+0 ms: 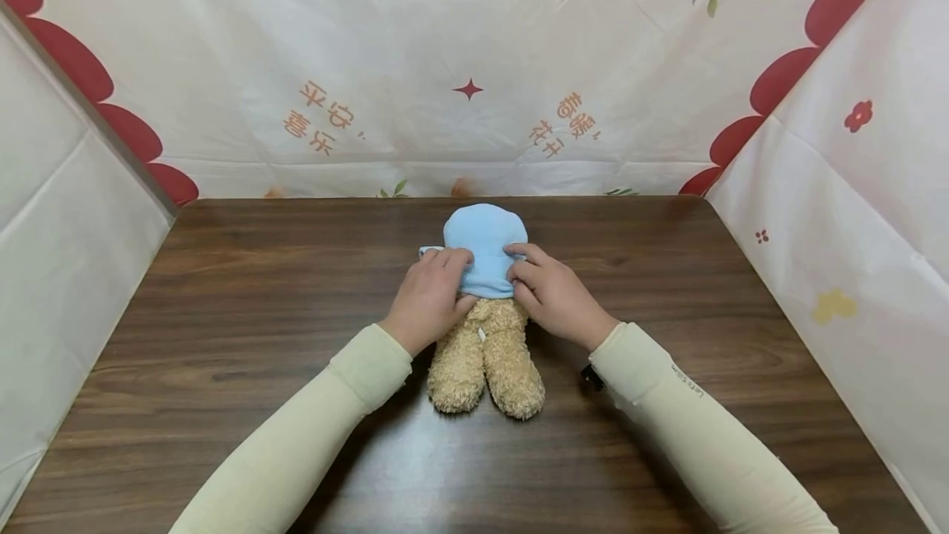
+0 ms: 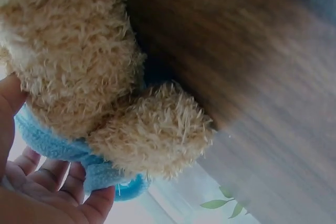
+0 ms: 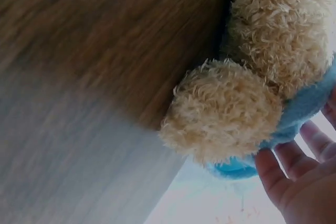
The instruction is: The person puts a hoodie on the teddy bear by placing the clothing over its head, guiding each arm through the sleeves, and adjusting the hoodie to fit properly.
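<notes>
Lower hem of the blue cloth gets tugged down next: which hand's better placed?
Left hand, probably: its thumb reaches just below the hem of the blue cloth, fingers above it. The right hand has its fingertips on the cloth's right side.

I'm looking in on a curtained-off booth; printed cloths are hanging round three sides of a wood-grain surface.
</notes>
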A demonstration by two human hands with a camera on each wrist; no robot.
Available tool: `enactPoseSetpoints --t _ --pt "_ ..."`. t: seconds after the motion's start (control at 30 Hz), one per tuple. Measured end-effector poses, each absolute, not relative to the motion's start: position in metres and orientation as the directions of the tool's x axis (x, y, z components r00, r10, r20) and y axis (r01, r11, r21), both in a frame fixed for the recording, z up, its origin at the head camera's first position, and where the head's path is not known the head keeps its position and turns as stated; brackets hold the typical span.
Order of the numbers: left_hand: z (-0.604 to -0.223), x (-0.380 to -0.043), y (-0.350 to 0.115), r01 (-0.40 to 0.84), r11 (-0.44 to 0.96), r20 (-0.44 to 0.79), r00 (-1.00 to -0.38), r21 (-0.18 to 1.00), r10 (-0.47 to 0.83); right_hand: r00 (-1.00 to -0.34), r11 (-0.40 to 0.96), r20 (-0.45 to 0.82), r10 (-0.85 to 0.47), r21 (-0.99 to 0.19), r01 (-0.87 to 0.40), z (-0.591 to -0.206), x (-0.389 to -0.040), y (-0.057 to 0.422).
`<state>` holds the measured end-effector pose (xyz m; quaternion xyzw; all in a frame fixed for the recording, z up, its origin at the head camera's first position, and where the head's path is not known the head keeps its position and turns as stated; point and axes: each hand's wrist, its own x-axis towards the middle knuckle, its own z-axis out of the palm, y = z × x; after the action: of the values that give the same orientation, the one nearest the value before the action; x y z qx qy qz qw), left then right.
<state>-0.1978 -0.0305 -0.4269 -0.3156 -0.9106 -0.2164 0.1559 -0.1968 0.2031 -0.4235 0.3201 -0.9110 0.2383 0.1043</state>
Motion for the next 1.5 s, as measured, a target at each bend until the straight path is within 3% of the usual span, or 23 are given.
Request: enactPoseSetpoints --t 0.23,0.8,1.17,1.5 --pt "-0.431 -0.195 -0.029 0.627 0.722 0.374 -0.77 0.294 0.516 -0.809 0.74 0.252 -0.531 -0.328 -0.587 -0.418 -0.192 0.197" --pt "-0.432 -0.195 -0.028 0.655 0.734 0.449 -0.718 0.179 0.531 -0.779 0.747 0.328 -0.534 -0.249 -0.616 -0.421 -0.202 0.187" --pt "-0.429 -0.193 -0.026 0.646 0.736 0.472 -0.723 0.204 0.504 -0.754 0.695 0.275 -0.597 -0.294 -0.657 -0.417 -0.197 0.197" --pt "-0.429 -0.194 -0.025 0.663 0.722 0.5 -0.701 0.196 0.508 -0.735 0.714 0.32 -0.598 -0.203 -0.67 -0.42 -0.198 0.191"
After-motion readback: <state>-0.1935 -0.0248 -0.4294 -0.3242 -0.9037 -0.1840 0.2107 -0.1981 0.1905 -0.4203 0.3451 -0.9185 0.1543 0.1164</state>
